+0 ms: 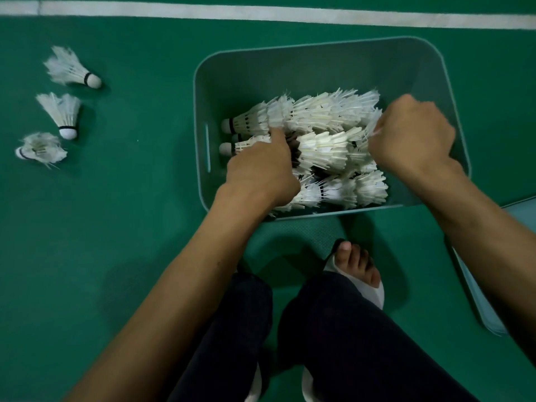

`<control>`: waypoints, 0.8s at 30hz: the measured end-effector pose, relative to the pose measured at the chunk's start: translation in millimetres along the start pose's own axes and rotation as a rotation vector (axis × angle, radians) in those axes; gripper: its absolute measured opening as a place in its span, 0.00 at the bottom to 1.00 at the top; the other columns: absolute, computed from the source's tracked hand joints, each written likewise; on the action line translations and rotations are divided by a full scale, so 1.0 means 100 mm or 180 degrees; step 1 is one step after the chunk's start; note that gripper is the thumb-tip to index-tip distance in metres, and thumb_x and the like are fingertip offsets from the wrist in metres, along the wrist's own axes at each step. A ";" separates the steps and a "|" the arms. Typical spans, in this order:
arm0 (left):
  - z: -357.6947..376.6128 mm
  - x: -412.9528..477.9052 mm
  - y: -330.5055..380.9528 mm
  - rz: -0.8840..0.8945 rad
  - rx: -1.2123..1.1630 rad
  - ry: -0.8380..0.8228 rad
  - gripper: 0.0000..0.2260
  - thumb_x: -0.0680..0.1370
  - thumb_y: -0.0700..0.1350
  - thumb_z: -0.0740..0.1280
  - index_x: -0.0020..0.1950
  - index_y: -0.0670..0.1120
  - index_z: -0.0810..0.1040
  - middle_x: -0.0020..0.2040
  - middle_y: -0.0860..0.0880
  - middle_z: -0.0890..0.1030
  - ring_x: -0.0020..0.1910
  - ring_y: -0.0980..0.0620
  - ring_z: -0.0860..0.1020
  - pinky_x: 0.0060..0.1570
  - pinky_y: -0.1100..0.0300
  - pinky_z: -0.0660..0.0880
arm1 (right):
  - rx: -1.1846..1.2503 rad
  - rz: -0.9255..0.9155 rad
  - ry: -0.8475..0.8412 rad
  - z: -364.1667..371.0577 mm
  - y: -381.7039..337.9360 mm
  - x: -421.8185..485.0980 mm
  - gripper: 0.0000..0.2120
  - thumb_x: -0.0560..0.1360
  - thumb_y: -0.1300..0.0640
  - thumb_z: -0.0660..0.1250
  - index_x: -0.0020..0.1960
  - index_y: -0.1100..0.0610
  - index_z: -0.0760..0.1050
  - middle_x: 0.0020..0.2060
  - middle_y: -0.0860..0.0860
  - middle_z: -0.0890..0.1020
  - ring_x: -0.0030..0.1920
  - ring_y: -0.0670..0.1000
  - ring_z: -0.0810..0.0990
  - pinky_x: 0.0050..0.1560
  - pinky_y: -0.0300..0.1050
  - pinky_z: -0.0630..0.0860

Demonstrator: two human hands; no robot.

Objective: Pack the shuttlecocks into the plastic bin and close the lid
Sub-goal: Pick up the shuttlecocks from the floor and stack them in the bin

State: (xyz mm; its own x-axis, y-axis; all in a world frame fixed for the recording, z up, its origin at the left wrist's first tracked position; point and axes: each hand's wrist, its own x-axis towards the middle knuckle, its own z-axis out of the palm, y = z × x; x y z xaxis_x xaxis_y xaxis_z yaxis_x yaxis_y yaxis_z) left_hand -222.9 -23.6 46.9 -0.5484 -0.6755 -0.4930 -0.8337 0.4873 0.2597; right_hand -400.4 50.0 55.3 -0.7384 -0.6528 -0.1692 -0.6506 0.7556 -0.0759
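Reaching into plastic bin [319, 45]. Pinching feathers of shuttlecocks [319, 123] with right hand [413, 136], fingers curled tight. Pressing left hand [261, 169] index on row; cannot tell whether gripping.

A green court floor [116, 256] is crossed by a white line [261, 14] at the far side. A teal plastic bin [319, 44] is set on it, three shuttlecocks [71, 69] [62, 114] [40, 147] are scattered well to its left, and a pale lid [478, 303] is laid at the right.
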 end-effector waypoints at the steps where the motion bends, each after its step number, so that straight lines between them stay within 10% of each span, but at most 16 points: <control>1: 0.01 0.02 0.00 -0.0006 0.0005 -0.0015 0.33 0.77 0.48 0.70 0.78 0.46 0.58 0.59 0.42 0.80 0.54 0.41 0.78 0.43 0.51 0.70 | 0.0181 0.0069 -0.0104 0.03 0.02 0.03 0.10 0.72 0.62 0.68 0.53 0.60 0.83 0.47 0.62 0.84 0.52 0.65 0.82 0.49 0.52 0.77; 6: 0.02 0.07 -0.03 -0.0016 -0.0051 0.0054 0.31 0.78 0.48 0.69 0.77 0.47 0.60 0.62 0.42 0.79 0.60 0.39 0.78 0.45 0.51 0.70 | 0.0779 0.0329 -0.0693 0.15 0.06 0.19 0.07 0.72 0.64 0.63 0.39 0.64 0.78 0.33 0.58 0.79 0.37 0.60 0.78 0.44 0.48 0.78; 10: 0.02 0.10 -0.05 -0.0046 -0.0177 0.0037 0.27 0.78 0.47 0.69 0.74 0.46 0.63 0.61 0.42 0.79 0.58 0.40 0.78 0.44 0.51 0.70 | 0.1383 0.0627 -0.1226 0.10 0.09 0.25 0.07 0.77 0.64 0.70 0.51 0.68 0.82 0.52 0.62 0.84 0.41 0.55 0.81 0.48 0.58 0.84; 18: 0.06 0.08 -0.12 0.0000 -0.0243 0.0118 0.29 0.78 0.47 0.69 0.77 0.48 0.61 0.61 0.43 0.79 0.58 0.41 0.78 0.42 0.52 0.69 | 0.0860 0.0590 -0.0974 0.15 0.07 0.14 0.08 0.76 0.61 0.67 0.44 0.63 0.84 0.39 0.60 0.86 0.35 0.61 0.86 0.47 0.59 0.85; 24: 0.06 0.12 -0.10 0.0005 -0.0267 0.0127 0.30 0.79 0.48 0.69 0.78 0.46 0.59 0.61 0.43 0.80 0.58 0.41 0.78 0.43 0.51 0.69 | 0.1550 0.0846 -0.1252 0.15 0.05 0.27 0.05 0.76 0.66 0.71 0.50 0.67 0.83 0.46 0.60 0.85 0.37 0.56 0.86 0.47 0.54 0.85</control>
State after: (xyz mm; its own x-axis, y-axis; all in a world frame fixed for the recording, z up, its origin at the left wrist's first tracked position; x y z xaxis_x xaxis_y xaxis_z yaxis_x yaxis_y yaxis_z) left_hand -220.8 -32.7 33.6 -0.5506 -0.6970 -0.4594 -0.8344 0.4416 0.3299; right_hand -420.8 36.4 36.0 -0.6827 -0.4429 -0.5812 -0.2338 0.8859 -0.4005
